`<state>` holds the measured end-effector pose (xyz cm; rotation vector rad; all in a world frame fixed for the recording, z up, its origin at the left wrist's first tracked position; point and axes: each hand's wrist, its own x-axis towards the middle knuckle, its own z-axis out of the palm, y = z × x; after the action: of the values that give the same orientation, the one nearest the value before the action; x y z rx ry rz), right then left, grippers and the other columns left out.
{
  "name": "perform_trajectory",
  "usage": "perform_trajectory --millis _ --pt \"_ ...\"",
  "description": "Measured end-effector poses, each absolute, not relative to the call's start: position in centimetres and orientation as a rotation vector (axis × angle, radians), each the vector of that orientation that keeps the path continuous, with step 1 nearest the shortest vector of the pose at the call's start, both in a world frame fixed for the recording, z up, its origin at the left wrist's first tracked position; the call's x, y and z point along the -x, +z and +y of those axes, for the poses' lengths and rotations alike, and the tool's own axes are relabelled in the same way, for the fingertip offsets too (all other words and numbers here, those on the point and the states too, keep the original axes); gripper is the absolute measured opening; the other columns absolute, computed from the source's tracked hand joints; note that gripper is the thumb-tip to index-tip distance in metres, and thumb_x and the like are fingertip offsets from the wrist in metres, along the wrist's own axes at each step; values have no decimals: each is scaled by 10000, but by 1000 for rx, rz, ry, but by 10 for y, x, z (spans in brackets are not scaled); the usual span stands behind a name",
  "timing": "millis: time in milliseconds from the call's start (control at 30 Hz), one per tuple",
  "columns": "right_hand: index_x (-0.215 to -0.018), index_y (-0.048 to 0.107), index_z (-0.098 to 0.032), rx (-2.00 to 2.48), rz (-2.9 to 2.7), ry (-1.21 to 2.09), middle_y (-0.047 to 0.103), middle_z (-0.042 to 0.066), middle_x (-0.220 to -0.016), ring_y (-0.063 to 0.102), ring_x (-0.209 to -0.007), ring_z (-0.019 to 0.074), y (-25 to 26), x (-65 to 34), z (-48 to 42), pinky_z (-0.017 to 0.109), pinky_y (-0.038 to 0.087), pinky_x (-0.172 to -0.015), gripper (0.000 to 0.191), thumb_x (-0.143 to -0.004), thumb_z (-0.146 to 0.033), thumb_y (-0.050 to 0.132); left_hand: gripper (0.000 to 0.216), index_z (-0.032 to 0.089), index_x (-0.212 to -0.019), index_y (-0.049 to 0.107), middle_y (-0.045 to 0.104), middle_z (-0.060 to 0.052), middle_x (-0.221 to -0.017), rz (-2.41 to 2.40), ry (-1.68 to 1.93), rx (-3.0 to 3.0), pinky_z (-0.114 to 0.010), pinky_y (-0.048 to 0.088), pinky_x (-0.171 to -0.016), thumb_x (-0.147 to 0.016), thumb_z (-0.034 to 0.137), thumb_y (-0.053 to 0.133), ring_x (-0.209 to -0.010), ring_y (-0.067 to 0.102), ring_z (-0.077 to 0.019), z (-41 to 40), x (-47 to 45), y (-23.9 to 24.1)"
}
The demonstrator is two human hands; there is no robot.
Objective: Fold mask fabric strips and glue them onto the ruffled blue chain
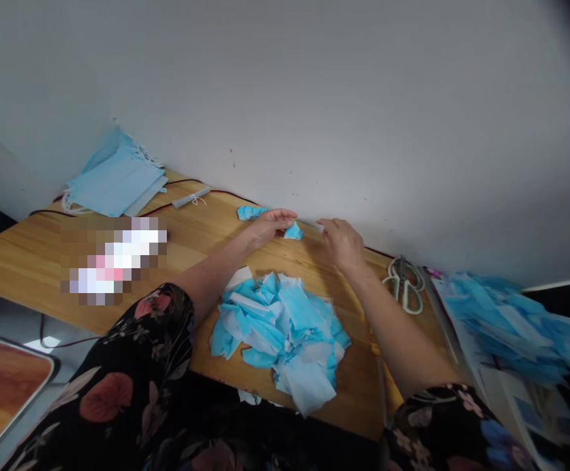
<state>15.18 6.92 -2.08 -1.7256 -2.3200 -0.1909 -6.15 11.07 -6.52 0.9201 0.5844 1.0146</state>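
Note:
Over the far side of the wooden table, my left hand [271,226] is closed on a small folded piece of blue mask fabric [293,231], which pokes out below its fingers. Just behind that hand lies a crumpled blue strip [251,212]. My right hand [342,244] is held apart to the right, thumb and fingertips pinched together. Whatever it grips, if anything, is too small to make out. Nearer to me, below both hands, spreads a loose heap of blue and white mask fabric pieces [285,320].
White-handled scissors [403,288] lie right of my right forearm. Blue fabric strips [515,327] are piled at far right. A stack of blue face masks [118,176] rests at back left, near a tied grey cable bundle [191,197]. The wall [285,98] borders the table [186,242].

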Motion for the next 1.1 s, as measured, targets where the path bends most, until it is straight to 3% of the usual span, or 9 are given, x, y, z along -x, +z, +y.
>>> perform_trajectory --millis 100,200,433,633,833,1000,1100 --pt "-1248 581 -199 1716 -2524 -316 639 140 -1056 531 -1038 273 -22 -144 61 346 419 -831 402 -911 -110 381 377 144 -949 649 616 22 -745 576 1033 -900 -237 401 -656 -626 260 808 -653 556 -77 110 62 -65" --pt "-1275 558 -197 1703 -2510 -173 639 126 -1104 540 -1060 271 -30 -143 60 356 430 -881 387 -903 -154 462 388 145 -957 647 619 22 -755 552 1036 -914 -235 401 -666 -631 281 808 -674 566 -81 110 63 -67" --pt "-1412 438 -198 1707 -2413 179 642 118 -1230 605 -1081 259 -37 -153 68 389 461 -918 670 -806 -329 692 401 145 -959 646 626 21 -775 536 1023 -905 -246 416 -700 -620 272 816 -692 576 -83 111 64 -68" --pt "-1434 414 -234 1751 -2348 298 658 94 -1239 628 -1076 256 -31 -153 66 389 489 -887 755 -770 -416 725 396 146 -988 645 631 18 -779 530 1019 -957 -238 415 -681 -649 282 797 -682 579 -86 112 63 -71" --pt "-1458 389 -224 1656 -2457 86 662 111 -1232 605 -1128 315 -22 -155 56 461 482 -930 794 -764 -392 736 364 119 -972 663 634 -2 -734 572 934 -1115 -228 396 -640 -688 318 770 -616 537 -80 109 61 -65" --pt "-1484 339 -227 1629 -2507 152 627 125 -1301 606 -1149 317 -25 -151 48 459 480 -943 870 -743 -398 760 300 118 -998 704 668 -27 -810 652 811 -1539 -218 379 -628 -772 312 673 -661 527 -93 105 67 -52" --pt "-1491 325 -206 1666 -2545 139 611 140 -1325 599 -1164 332 -26 -150 45 449 480 -928 895 -740 -420 762 235 135 -962 730 651 -4 -725 732 673 -1833 -205 356 -587 -802 245 599 -599 492 -89 102 68 -47"
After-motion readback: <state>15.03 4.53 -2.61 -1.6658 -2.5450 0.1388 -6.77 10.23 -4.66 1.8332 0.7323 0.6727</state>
